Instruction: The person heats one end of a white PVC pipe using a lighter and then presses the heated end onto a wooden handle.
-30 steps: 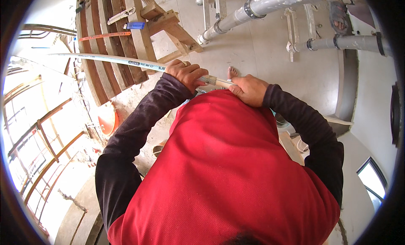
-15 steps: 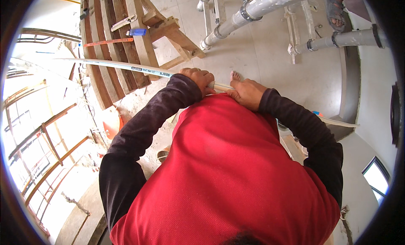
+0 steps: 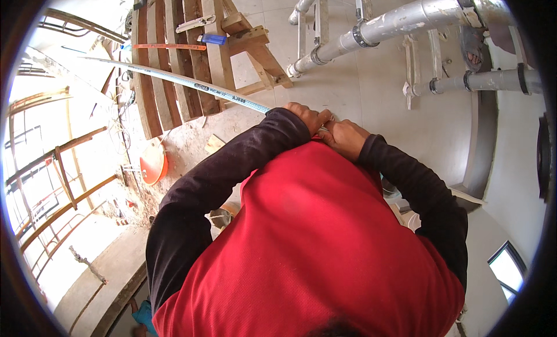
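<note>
Progress, judged from this view: work looks mid-way, the pale length up in the grip of 2 hands and not set down. Done so far: it is lifted and held near 1 end, the visible run looking unbroken. Left: release, at least; whether the near end has been cut, bent or joined cannot be told, as fingers cover it. Position: slants from the bright area at far left, across the view of the slatted counter, to the hands just beyond the front of the red shirt. Cannot tell if it touches the slats. Left hand curled tight round the length, knuckles up; right hand just beside it, fingers folded, seemingly closed on the same piece, a pale sliver showing between the 2. Appearance: long, slim, white with light-blue tint, dark printing along the side, slight bow, far end thin and washed out by glare; tube or flat strip, cannot tell. On the counter: 1 blue object, 1 orange strip, 1 off-white tool. Grey pipework with black clamps stands beyond, well apart from the hands.
</note>
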Demonstrator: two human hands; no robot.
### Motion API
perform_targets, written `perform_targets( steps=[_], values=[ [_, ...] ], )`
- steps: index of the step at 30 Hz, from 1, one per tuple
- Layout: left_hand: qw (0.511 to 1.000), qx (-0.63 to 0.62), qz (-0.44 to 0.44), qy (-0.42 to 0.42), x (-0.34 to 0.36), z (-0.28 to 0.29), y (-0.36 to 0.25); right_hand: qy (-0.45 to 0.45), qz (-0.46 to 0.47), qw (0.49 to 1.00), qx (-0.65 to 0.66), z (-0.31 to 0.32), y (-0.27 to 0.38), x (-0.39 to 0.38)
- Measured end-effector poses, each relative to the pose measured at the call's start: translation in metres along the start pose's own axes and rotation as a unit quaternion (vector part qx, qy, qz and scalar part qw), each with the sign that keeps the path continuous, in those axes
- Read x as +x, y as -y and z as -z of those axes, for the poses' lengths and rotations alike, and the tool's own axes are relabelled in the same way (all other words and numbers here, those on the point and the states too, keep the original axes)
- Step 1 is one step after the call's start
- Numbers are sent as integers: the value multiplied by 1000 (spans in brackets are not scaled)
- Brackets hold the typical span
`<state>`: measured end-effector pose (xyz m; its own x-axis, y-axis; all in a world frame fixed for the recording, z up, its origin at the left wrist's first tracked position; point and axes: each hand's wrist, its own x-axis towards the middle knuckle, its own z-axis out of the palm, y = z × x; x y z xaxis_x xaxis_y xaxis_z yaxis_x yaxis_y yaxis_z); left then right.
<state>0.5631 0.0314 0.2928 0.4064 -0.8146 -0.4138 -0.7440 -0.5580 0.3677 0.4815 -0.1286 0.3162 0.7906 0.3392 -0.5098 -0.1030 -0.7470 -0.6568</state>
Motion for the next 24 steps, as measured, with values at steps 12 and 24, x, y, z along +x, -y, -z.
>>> perform_targets(
  steps=[12, 24],
  values=[
    [983, 19, -33, -181, -30, -14, 37, -30, 49, 998, 9, -9, -10, 1],
    [982, 44, -11, -184, -25, -20, 18, -27, 53, 998, 36, -1, 1, 3]
  ],
)
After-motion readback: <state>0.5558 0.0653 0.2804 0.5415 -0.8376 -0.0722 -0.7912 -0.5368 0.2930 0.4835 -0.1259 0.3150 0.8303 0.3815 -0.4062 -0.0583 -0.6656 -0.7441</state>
